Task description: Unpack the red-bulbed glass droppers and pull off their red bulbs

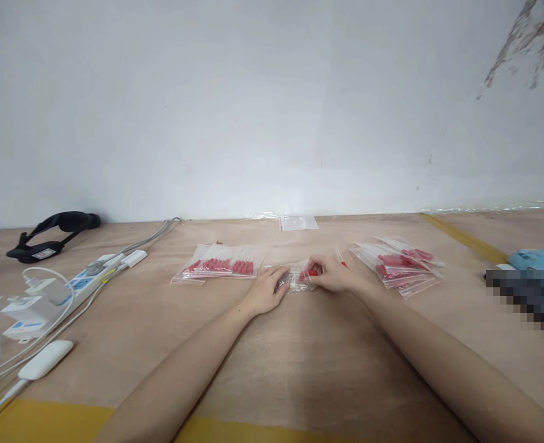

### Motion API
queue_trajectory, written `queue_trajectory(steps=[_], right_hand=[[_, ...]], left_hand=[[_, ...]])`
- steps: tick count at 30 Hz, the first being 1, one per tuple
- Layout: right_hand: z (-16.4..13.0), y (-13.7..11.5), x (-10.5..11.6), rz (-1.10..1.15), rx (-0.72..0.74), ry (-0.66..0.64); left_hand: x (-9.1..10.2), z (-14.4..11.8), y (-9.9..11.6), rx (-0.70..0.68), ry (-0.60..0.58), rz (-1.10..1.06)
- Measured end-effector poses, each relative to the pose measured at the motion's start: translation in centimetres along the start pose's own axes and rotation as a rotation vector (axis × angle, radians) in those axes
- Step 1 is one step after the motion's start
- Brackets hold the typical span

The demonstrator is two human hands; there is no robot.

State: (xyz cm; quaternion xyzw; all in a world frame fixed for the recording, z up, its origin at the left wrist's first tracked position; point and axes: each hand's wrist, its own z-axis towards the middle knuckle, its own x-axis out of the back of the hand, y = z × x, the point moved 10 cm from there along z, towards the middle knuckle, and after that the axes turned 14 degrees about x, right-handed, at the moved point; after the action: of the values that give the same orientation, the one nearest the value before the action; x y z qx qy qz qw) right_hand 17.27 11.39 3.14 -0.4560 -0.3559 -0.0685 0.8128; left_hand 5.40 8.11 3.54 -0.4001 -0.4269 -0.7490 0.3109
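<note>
A small clear zip bag (295, 278) with red pieces inside lies flat on the wooden table (272, 357), just below the middle of the frame, and both hands are on it. The left hand (266, 289) rests palm down on the bag's left end, fingers loosely curled and pressing it to the table. The right hand (333, 274) is at the bag's right end, fingers drawn together in a narrow pinch on a red piece (312, 272) at the bag's edge; whether that piece is inside the bag or at its mouth cannot be told.

Left of the hands, near the centre-left, lies a row of filled bags (221, 266) holding red pieces, overlapping one another. Right of the hands lies a fanned stack of filled bags (397, 266), touching and overlapping.

Above the hands, against the white wall (272, 104), sits a flat clear packet (298, 223). At the left edge a white power strip (85, 280) carries white adapters (25, 311) and cables, with a white oblong device (45, 360) lower down. A black strap-like item (53, 232) lies at the upper left of the table. At the right edge is a light blue object (540, 261) above a blurred patch.
</note>
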Motion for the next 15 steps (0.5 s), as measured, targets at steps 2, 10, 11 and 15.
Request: queue_trajectory(steps=[2,10,11,15], right_hand=[[-0.1,0.4,0.6,0.085,-0.056,0.041],[-1.5,2.6,2.5,0.359,-0.229,0.161],[-1.4,2.9,2.5,0.352,-0.222,0.160],[-1.3,3.3,2.9,0.373,-0.221,0.182]], left_hand=[[0.0,0.0,-0.1,0.001,0.003,0.005],[-0.3,0.0,-0.1,0.009,-0.020,0.075],[-0.4,0.0,-0.1,0.004,-0.027,0.091],[-0.9,0.0,-0.3,0.017,-0.060,0.163]])
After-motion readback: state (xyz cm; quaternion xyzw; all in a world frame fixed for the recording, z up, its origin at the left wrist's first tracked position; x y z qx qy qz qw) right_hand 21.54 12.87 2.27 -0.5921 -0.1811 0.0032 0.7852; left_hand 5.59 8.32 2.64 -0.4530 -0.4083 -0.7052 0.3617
